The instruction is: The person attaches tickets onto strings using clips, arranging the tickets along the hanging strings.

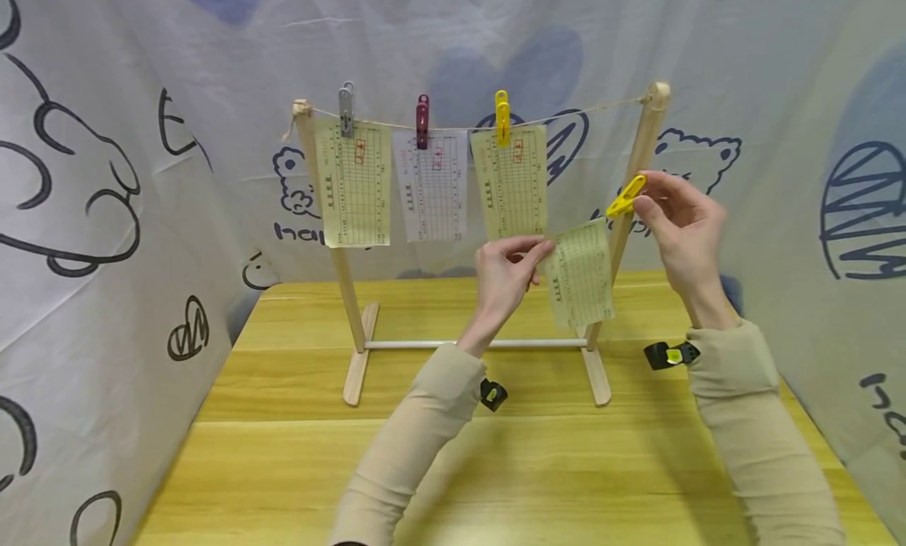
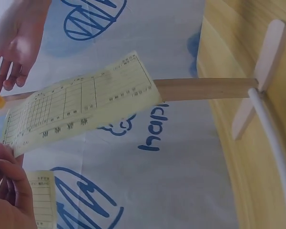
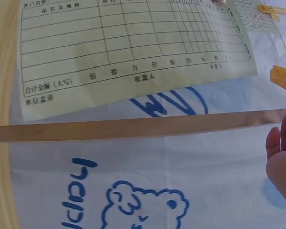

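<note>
My left hand (image 1: pixel 506 274) pinches a pale yellow printed receipt slip (image 1: pixel 583 278) by its upper left corner. The slip hangs tilted below the string (image 1: pixel 591 108), in front of the rack's right post. Between thumb and fingers, my right hand (image 1: pixel 683 231) holds a yellow clothespin (image 1: pixel 627 197), just above the slip's upper right corner. In the right wrist view the clothespin (image 3: pixel 282 78) is apart from the slip (image 3: pixel 138 47). The left wrist view shows the left fingertips (image 2: pixel 5 151) at one corner of the slip, with the right hand (image 2: pixel 19 38) across from them.
Three slips hang from the string: a yellow one (image 1: pixel 357 196) under a grey clip (image 1: pixel 346 113), a white one (image 1: pixel 435 196) under a dark red clip (image 1: pixel 422 121), and another yellow one (image 1: pixel 513 188) under a yellow clip (image 1: pixel 502 117). The wooden rack (image 1: pixel 351 302) stands on the table (image 1: pixel 297 451) before a printed cloth.
</note>
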`<control>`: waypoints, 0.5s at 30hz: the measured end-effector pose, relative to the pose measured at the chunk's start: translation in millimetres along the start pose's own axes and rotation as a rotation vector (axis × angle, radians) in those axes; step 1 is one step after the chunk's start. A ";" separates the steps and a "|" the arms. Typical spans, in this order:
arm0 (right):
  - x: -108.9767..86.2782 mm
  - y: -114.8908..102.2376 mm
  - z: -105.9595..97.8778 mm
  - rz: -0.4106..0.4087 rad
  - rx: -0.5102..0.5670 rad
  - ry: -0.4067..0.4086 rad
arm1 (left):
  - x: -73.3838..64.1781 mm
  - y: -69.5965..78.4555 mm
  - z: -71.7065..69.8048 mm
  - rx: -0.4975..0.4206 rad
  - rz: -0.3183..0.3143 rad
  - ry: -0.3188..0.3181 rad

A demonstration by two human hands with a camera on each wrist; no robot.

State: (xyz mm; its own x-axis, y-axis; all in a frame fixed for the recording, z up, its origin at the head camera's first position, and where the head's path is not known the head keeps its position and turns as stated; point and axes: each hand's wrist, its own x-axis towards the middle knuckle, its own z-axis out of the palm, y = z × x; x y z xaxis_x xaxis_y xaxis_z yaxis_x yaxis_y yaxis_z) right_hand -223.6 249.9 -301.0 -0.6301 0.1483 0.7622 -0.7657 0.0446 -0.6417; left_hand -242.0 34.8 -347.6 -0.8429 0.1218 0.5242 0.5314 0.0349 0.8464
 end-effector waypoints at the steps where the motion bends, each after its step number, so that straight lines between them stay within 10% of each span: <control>1: 2.3 -0.8 0.7 -0.015 -0.039 -0.005 | 1.3 1.3 0.7 0.012 0.008 0.004; 15: 31.8 -13.9 13.5 -0.140 -0.312 0.021 | 20.6 21.0 14.7 -0.040 0.007 0.073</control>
State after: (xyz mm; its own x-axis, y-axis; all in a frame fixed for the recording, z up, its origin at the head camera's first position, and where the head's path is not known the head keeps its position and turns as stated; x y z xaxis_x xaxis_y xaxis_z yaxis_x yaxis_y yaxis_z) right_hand -234.8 240.7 -266.7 -0.5165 0.1392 0.8449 -0.7663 0.3653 -0.5286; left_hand -247.0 52.6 -320.4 -0.8436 0.0493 0.5347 0.5351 -0.0061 0.8448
